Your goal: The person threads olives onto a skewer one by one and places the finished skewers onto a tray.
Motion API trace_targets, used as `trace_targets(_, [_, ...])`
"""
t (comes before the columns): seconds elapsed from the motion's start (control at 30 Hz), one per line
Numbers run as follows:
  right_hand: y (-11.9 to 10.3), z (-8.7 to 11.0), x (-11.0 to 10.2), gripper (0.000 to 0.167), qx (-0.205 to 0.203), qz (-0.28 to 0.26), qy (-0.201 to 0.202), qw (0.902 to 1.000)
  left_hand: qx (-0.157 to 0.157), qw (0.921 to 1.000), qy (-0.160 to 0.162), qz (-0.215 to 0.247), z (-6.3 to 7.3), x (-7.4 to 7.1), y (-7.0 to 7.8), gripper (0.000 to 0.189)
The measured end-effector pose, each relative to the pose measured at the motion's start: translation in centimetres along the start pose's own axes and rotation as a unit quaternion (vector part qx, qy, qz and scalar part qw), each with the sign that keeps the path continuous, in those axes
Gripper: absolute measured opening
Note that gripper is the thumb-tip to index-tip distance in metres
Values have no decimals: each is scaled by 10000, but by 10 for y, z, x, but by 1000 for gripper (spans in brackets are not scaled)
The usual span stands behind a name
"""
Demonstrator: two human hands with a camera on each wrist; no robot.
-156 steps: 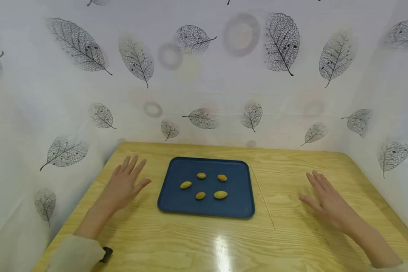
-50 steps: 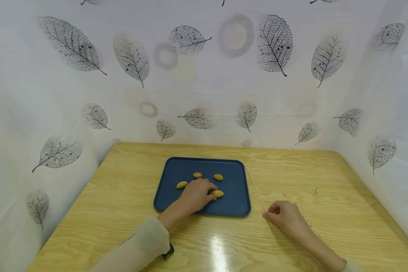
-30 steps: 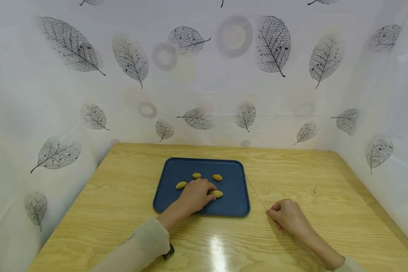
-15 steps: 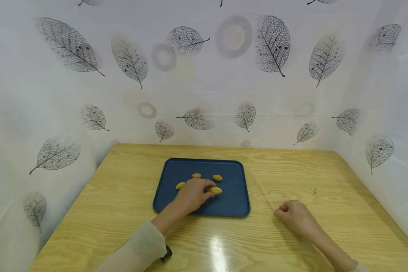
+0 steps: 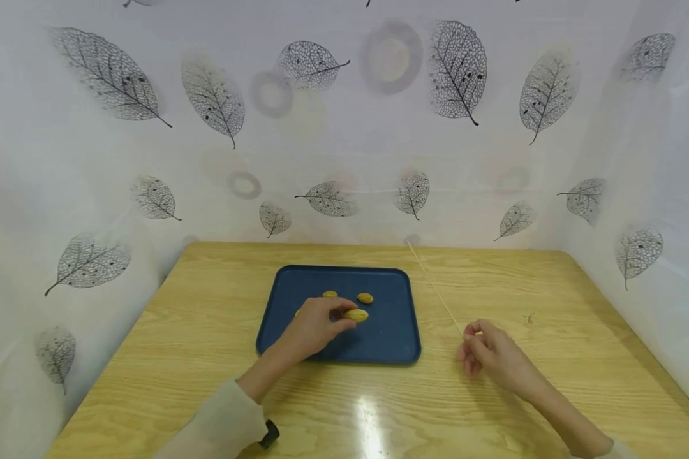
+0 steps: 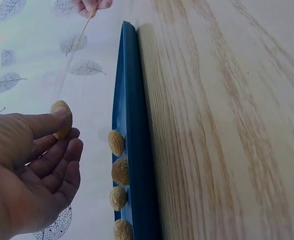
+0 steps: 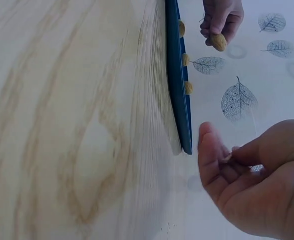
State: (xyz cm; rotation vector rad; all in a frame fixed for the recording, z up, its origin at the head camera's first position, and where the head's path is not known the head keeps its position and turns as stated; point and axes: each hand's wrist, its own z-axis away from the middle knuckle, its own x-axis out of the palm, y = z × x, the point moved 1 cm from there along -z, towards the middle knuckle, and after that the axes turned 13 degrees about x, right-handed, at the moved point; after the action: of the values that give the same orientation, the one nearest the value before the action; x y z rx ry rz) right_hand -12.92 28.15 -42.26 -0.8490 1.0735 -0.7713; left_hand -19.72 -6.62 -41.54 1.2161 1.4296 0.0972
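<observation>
Backdrop (image 5: 344, 137): white sheet, leaf-printed, rose at the rear and sides.
Bench (image 5: 207, 287): wood-grain top; bright reflection showed near the front.
Tray (image 5: 390, 338): blue, low-rimmed, rested flat on the bench.
Left hand (image 5: 310, 328): positioned above the tray; thumb and fingers grasped one nut (image 5: 356, 315).
Right hand (image 5: 496, 357): positioned right of the tray; fingers pinched the stick (image 5: 435, 287) near one end.
Stick: thin, pale, angled away from the right hand, raised off the bench.
Grasped nut: wrinkled, brown, held clear of the tray.
Other nuts (image 5: 364, 298): four lay in the tray.
</observation>
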Motion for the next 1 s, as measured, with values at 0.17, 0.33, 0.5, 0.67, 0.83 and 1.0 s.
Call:
trace_targets(0.17, [-3, -2, 3, 32, -508, -290, 15, 9983, -122, 9988, 124, 451, 4, -5, -2, 27])
trace_targets(0.33, [-6, -1, 4, 41, -810, -244, -14, 9964, -176, 9970, 185, 737, 5, -11, -4, 26])
trace_targets(0.5, [-6, 0, 4, 32, -1012, -48, -43, 9948, -202, 9950, 272, 943, 7, -14, -6, 24])
trace_targets(0.67, [-4, 2, 0, 28, -980, 173, 109, 9950, -291, 9887, 339, 1428, 9, -17, -10, 27])
trace_targets(0.83, [-3, 4, -6, 23, -965, 375, 171, 9945, -417, 9762, 398, 2092, 11, -20, -12, 35])
trace_targets(1.0, [-2, 7, -10, 21, -1030, 612, 146, 9927, -431, 9705, 460, 2325, 12, -25, -13, 41])
